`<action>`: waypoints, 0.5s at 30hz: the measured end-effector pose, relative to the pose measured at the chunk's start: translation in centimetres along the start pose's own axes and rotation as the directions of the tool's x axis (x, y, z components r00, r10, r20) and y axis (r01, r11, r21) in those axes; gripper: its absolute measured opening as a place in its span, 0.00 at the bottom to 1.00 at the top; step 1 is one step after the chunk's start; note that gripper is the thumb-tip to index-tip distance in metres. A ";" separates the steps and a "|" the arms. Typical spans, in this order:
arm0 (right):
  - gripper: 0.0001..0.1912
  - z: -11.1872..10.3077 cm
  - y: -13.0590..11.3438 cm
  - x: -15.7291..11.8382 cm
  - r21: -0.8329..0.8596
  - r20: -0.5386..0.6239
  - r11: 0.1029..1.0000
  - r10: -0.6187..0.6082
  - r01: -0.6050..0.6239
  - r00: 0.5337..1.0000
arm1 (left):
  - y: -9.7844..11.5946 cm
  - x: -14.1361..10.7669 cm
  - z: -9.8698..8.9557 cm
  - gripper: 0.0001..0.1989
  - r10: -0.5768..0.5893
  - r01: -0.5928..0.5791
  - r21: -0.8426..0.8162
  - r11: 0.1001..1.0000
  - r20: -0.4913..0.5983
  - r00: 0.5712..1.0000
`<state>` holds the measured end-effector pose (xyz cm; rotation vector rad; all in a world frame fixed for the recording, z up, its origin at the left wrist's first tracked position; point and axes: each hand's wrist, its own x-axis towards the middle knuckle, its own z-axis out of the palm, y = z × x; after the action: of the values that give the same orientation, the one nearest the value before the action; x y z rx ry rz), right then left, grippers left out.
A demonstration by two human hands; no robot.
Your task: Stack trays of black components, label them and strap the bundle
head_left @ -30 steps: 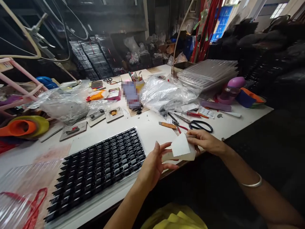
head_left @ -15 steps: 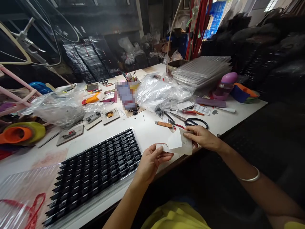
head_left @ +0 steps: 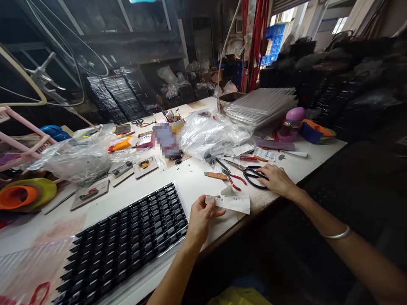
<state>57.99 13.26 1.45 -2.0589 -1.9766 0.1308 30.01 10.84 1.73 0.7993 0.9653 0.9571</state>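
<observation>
My left hand [head_left: 202, 218] pinches the left end of a white paper strip [head_left: 237, 204] with small dark marks, near the table's front edge. A curled pale piece of paper [head_left: 227, 190] stands just behind the strip. My right hand [head_left: 277, 180] is on the black handles of the scissors [head_left: 254, 177], its fingers bent over one loop; how firmly it grips is unclear. The scissor blades point left, beside red-handled pliers [head_left: 237, 181]. An orange cutter [head_left: 215, 175] lies left of the pliers.
A tray of black parts [head_left: 133, 241] lies at the left front. Behind are plastic bags [head_left: 213, 135], stacked clear trays [head_left: 260, 103] and a pink-capped bottle [head_left: 292, 123]. A red screwdriver [head_left: 248, 158] lies behind the scissors.
My right hand has let go of the paper and moved right and back to the scissors. My left hand still has the strip. The camera view has tilted up a little.
</observation>
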 end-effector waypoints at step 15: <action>0.16 -5.4 1.2 -1.1 0.405 0.046 0.908 0.095 -0.106 0.994 | 2.3 0.8 -0.2 0.10 -0.011 -0.009 -0.298 0.954 -0.066 0.998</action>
<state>60.53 11.39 6.16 -1.8856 -1.6781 0.5458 29.38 12.40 3.45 0.5144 0.8515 1.1033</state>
